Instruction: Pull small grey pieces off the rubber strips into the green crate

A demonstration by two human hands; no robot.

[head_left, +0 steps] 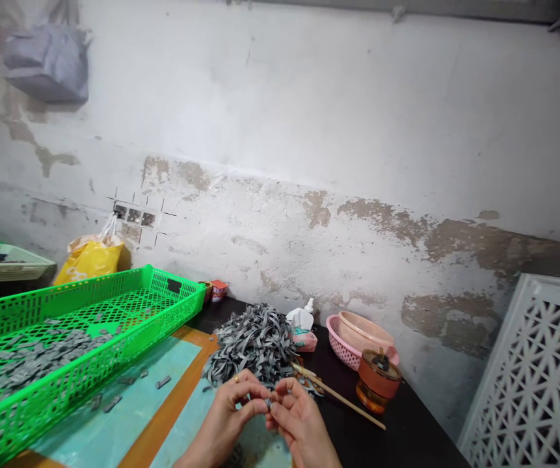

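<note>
On my feed the tabletop (406, 422) carries a green plastic crate (84, 305) of small grey pieces (40, 364) and, beside it, a tangled heap of grey strips (253, 344). Just below the heap, my left hand (226, 416) and right hand (302, 422) have their grips pressed together, pinching one small grey piece (268, 403) between them.

Stained, peeling plaster wall (280, 110) with small grated opening (134, 214); grey bag (48, 65) hangs upper left; white lattice panel (533, 377) stands right.
</note>
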